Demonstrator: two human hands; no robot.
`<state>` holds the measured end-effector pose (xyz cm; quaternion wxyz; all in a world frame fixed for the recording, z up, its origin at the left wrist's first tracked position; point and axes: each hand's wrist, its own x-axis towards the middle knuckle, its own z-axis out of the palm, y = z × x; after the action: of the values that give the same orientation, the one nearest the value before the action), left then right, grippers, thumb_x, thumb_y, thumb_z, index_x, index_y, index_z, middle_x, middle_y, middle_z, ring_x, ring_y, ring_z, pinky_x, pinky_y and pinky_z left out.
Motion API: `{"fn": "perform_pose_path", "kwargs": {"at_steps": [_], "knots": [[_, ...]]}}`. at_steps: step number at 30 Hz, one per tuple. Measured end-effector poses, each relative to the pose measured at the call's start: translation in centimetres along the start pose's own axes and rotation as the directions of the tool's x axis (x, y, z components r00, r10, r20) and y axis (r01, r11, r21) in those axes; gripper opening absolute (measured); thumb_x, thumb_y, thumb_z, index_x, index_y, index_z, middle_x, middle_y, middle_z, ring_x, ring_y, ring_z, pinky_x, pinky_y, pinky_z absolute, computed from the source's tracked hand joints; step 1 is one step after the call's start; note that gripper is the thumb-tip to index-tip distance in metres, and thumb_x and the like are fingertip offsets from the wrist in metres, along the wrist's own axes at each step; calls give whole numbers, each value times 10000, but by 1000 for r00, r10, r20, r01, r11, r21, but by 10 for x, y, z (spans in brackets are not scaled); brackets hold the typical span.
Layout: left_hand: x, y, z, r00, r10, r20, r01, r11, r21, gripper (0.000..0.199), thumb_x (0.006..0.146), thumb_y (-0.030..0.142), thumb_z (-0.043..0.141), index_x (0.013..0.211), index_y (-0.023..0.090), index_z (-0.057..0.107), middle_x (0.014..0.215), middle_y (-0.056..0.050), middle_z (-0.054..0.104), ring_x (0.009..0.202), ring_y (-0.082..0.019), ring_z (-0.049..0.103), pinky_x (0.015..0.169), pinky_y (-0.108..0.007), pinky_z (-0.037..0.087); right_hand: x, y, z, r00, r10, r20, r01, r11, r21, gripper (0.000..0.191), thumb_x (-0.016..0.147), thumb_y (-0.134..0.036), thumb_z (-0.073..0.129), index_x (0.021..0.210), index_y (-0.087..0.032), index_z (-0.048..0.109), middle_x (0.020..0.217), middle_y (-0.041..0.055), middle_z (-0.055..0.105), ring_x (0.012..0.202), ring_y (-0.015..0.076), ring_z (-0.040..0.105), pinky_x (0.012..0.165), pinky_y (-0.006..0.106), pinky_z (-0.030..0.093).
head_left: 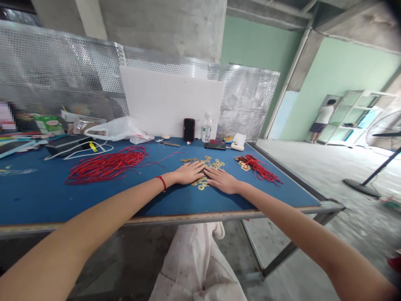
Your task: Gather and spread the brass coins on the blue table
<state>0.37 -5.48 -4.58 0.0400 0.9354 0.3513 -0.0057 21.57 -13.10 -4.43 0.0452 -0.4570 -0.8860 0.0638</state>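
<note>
My left hand [189,172], with a red cord bracelet at its wrist, lies flat with fingers stretched over brass-coloured coins [201,187] with holes. Palm down on the right part of the same coins is my right hand [222,179], its fingertips close to those of the left. Some coins are hidden beneath both hands; others show around them on the blue tabletop [175,205]. A large bundle of red cord [106,165] lies left of my left hand. Right of my right hand, a smaller bundle of red cords [261,169] lies with coins at its left end.
Behind the coins stand a phone [189,129] and a plastic bottle [206,127]. A dark box [70,144] with white cable and a plastic bag [115,128] sit at the back left. A person [324,119] stands by shelves far right, beyond a fan [363,188].
</note>
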Motion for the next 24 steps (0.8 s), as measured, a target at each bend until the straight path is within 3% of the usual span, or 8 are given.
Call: {"fn": "perform_pose_path", "kwargs": {"at_steps": [6, 16, 24], "knots": [[-27, 5, -3, 1000, 16, 6, -16, 1000, -11, 650, 975, 557, 200, 1527, 215, 174, 1572, -39, 121, 1451, -205, 81, 1162, -383, 82, -9, -10, -2, 998, -54, 19, 55, 999, -3, 704, 964, -580, 141, 1526, -156, 174, 1586, 89, 146, 1474, 226, 106, 1195, 429, 99], [-51, 6, -6, 998, 43, 47, -42, 999, -30, 656, 974, 569, 215, 1529, 225, 156, 1573, -41, 91, 1452, -207, 60, 1160, -387, 76, -15, -29, 1, 991, -131, 11, 130, 991, 43, 706, 946, -619, 175, 1532, -229, 131, 1592, 53, 108, 1475, 245, 81, 1191, 474, 97], [-65, -2, 4, 998, -39, -40, 39, 999, -2, 748, 946, 628, 225, 1524, 157, 185, 1561, -85, 152, 1444, -219, 126, 1158, -352, 122, 4, -48, 5, 982, -187, -25, 188, 982, 10, 772, 930, -644, 192, 1533, -169, 121, 1587, 123, 105, 1471, 263, 110, 1179, 480, 124]]}}
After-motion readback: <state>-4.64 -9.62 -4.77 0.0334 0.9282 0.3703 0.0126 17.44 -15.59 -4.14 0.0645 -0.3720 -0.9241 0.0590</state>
